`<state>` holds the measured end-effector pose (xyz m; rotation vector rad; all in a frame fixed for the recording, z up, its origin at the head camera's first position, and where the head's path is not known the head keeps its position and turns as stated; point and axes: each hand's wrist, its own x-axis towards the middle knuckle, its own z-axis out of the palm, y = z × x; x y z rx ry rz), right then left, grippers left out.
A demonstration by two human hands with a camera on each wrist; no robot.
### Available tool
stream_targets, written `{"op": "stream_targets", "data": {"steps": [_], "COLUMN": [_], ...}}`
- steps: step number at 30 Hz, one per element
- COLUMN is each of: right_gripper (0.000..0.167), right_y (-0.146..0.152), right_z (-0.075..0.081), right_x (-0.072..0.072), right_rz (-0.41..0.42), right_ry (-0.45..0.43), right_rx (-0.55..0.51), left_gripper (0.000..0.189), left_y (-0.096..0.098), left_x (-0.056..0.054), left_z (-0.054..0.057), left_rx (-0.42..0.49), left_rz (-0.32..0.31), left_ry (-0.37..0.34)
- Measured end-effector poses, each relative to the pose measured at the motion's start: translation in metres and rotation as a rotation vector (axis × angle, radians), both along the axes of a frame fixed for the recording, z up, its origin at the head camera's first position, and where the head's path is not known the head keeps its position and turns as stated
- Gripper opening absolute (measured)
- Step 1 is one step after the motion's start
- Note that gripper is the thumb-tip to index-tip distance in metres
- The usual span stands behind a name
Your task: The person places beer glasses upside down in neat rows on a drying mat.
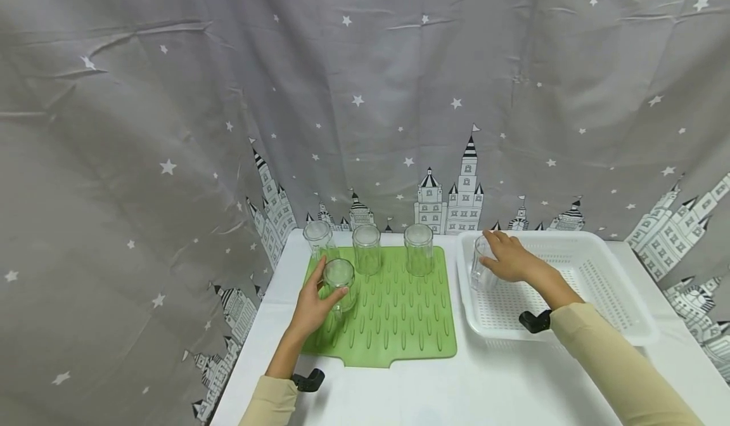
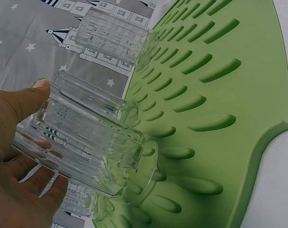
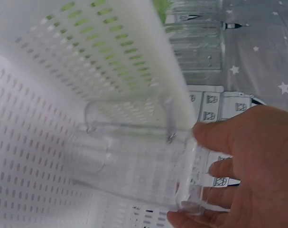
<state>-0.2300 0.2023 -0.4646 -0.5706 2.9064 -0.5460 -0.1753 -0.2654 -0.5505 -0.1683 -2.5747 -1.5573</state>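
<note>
My left hand (image 1: 308,309) holds a clear glass mug (image 1: 340,277) by its upper end, thumb on one side and fingers on the other. That mug is upside down on the green drying mat (image 1: 399,324); in the left wrist view its rim meets the ridged mat and its handle (image 2: 98,111) shows. Over the white plastic basket (image 1: 613,280), my right hand (image 1: 511,260) grips a second clear glass mug (image 1: 482,277) at its top end. The right wrist view shows this mug (image 3: 129,164) inside the basket, handle towards the perforated wall.
Three more glass mugs stand upside down along the mat's back edge: a left one (image 1: 319,239), a middle one (image 1: 367,251) and a right one (image 1: 419,251). Behind the white table (image 1: 433,391) hangs a grey curtain (image 1: 365,128) with stars and castles.
</note>
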Motion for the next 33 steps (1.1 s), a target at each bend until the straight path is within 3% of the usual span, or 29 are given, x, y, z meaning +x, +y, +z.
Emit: {"op": "stream_targets", "data": {"steps": [11, 18, 24, 33], "right_gripper": [0.07, 0.07, 0.069, 0.069], "right_y": [-0.003, -0.003, -0.002, -0.002], "right_z": [0.0, 0.003, 0.002, -0.002], "right_x": [-0.002, 0.001, 0.002, -0.002], "right_rz": [0.0, -0.008, -0.006, -0.005], "right_ry": [0.012, 0.016, 0.003, 0.032], "right_rx": [0.033, 0.052, 0.064, 0.057], "left_gripper": [0.1, 0.113, 0.115, 0.111], "left_y": [0.002, -0.007, -0.021, -0.036], "left_x": [0.007, 0.024, 0.042, 0.061], "left_z": [-0.005, -0.006, -0.019, -0.046], "left_rx": [-0.002, 0.017, -0.044, -0.154], "left_rz": [0.056, 0.063, 0.11, 0.174], "left_ry": [-0.02, -0.03, -0.025, -0.097]}}
